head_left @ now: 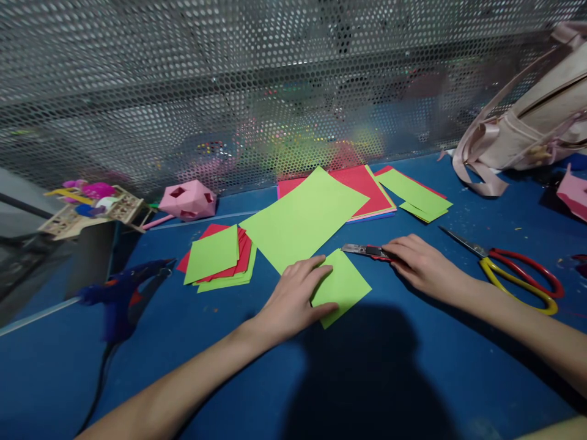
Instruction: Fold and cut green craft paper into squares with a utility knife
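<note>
Blue tabletop (413, 379) runs up to a perforated metal screen (229, 79) at the back. The left hand (293, 299) lies flat and unclenched, palm down, its fingers spread over the near-left corner of a small green square (346, 284) and pressing it to the table; nothing is gripped. Just beyond those fingertips lies a large green sheet (305, 217), its corner touching or slightly overlapping the square. The right hand (419, 263) rests just right of the square, fingers curled over the red handle of a utility knife (362, 250), grasping it while it lies on the table; the bare blade sticks out from the fingers toward the left hand, ending just above the square's far corner. Outward from the right hand, near its wrist, lie scissors (513, 269) with red and yellow handles. Left of the left hand sits a pile of red and green squares (217, 256), and farther out a blue glue gun (123, 296). Beyond the large sheet is a stack of coloured sheets (362, 183), and far off to the right, a beige bag (536, 122).
</note>
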{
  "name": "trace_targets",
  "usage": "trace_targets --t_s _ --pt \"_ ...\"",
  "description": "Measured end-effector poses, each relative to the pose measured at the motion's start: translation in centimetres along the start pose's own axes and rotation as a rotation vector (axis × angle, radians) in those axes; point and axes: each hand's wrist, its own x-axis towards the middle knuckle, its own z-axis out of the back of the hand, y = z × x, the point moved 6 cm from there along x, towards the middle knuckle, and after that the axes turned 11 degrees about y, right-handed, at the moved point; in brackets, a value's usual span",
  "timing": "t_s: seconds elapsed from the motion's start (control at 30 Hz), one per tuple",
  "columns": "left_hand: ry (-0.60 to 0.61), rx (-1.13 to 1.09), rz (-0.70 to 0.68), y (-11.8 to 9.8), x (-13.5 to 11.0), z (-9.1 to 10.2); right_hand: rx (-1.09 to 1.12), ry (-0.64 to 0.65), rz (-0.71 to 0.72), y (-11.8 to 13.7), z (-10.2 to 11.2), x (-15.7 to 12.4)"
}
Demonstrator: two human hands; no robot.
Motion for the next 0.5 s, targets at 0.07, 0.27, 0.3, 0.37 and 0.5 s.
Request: trace_targets --t_s 0.07,0.27,0.3,0.37,0.5 --pt "-0.004 -0.003 -0.005 -0.02 -0.04 0.00 0.000 0.000 -0.005 -0.08 -0.03 0.01" --pt "-0.009 -0.002 0.005 -0.01 -0.15 -0.02 0.021 0.013 0.000 -0.08 -0.21 0.22" --pt "-0.010 0.000 0.002 -0.01 -0.15 -0.02 0.031 0.022 0.005 -0.09 -0.22 0.24" --pt "-0.010 0.004 -0.012 -0.04 -0.12 -0.03 0.055 0.048 0.025 -0.09 -0.20 0.23" --pt "-0.002 0.038 -0.070 -0.28 -0.12 -0.04 0.124 0.117 0.068 -0.11 0.13 -0.05"
